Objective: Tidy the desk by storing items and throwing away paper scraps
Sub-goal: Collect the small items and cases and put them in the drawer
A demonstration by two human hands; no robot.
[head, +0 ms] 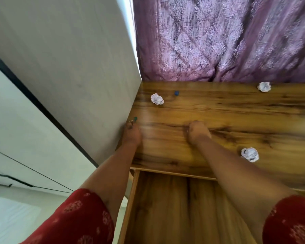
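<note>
Now both hands are reaching onto the wooden desk (218, 110), and no readable writing is showing anywhere. Three crumpled paper balls are lying on it: one far left (157, 98), one at the far right edge by the purple curtain (264, 86), one near the front right (250, 154). One small blue bit (176, 93) is sitting just beside the far-left ball. The left hand (131, 133) is pinching small items at the desk's left edge, a green tip (135, 118) poking away from the person; blurred, so I cannot tell their long axis. The right hand (197, 132) is curling knuckles-down on the desk; whether it grasps anything, I cannot tell. An open drawer (165, 208) is gaping below.
</note>
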